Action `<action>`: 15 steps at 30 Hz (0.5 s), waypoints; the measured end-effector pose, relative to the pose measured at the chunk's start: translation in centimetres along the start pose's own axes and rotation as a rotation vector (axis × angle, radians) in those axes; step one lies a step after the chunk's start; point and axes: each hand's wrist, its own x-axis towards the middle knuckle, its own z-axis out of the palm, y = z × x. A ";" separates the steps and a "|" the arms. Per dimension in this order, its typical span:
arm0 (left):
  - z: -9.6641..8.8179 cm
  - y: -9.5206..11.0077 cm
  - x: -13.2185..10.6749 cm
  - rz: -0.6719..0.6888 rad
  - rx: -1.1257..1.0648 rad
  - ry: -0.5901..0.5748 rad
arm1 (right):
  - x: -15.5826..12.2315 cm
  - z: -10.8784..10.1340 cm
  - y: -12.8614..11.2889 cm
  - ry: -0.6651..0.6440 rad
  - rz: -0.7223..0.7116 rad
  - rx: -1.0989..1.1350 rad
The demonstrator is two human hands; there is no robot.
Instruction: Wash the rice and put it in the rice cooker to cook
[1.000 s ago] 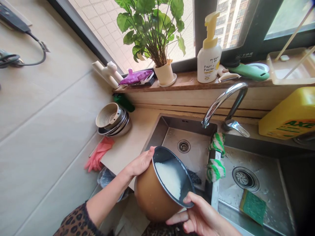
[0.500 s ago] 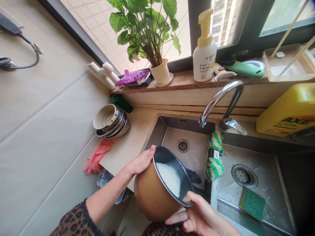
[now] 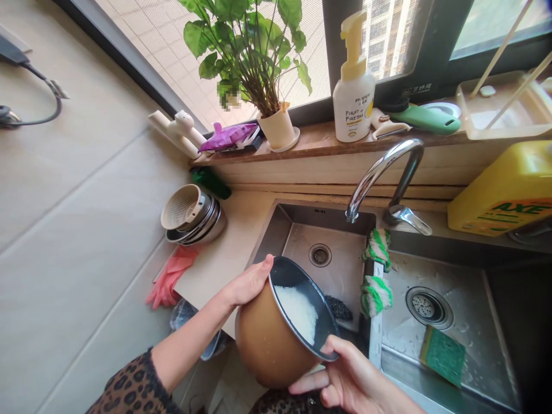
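Note:
A rice cooker inner pot (image 3: 271,339), golden brown outside and dark inside, is tilted over the front edge of the left sink basin (image 3: 297,236). White rice (image 3: 297,310) lies heaped inside it. My left hand (image 3: 252,283) grips the pot at its left side, the thumb along the rim. On the right, my right hand (image 3: 345,371) holds the rim between thumb and fingers, with other fingers against the outer wall. Both hands are closed on the pot. Its underside is partly hidden.
A chrome faucet (image 3: 383,178) arches over the basins. Green-and-white cloths (image 3: 376,296) wrap the divider; a sponge (image 3: 443,355) lies in the right basin. Stacked bowls and a strainer (image 3: 183,210) stand left, above pink gloves (image 3: 170,279). A soap bottle (image 3: 354,106) stands on the sill.
The pot and both hands hold nearly the same place. The rice surface looks slightly shifted in the pot, and the camera view has moved a little.

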 end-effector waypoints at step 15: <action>0.3 -0.4 0.3 0.003 -0.051 0.015 | -0.1 0.2 0.0 0.024 -0.009 0.005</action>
